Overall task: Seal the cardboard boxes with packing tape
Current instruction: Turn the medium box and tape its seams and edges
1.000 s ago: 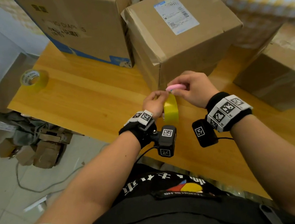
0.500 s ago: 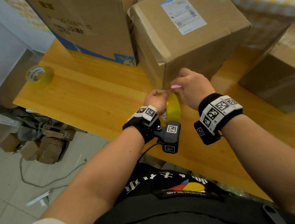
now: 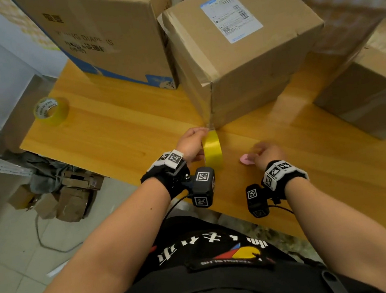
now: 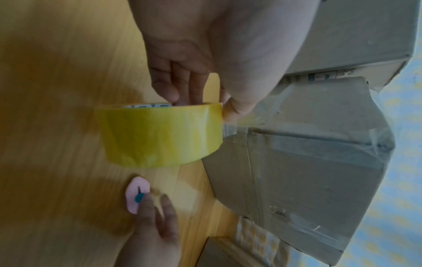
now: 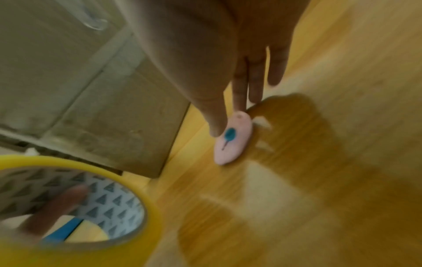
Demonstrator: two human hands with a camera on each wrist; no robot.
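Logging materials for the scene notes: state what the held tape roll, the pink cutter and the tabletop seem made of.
Tape roll: glossy translucent yellow plastic film on a printed core, probably cardboard. Pink cutter: smooth matte shell with a teal slider, likely moulded plastic. Tabletop: light wood with visible grain and a slight sheen; solid or laminate is unclear.

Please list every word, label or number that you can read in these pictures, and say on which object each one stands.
"DIAP" and part of "S", with one letter between them covered: on the large box with blue trim; the word before it is cut off.
"MADE IN CHINA": on the core of the spare tape roll.
White shipping label on the middle box: too small to read.
Chinese characters on the large box and on the black shirt: unreadable.
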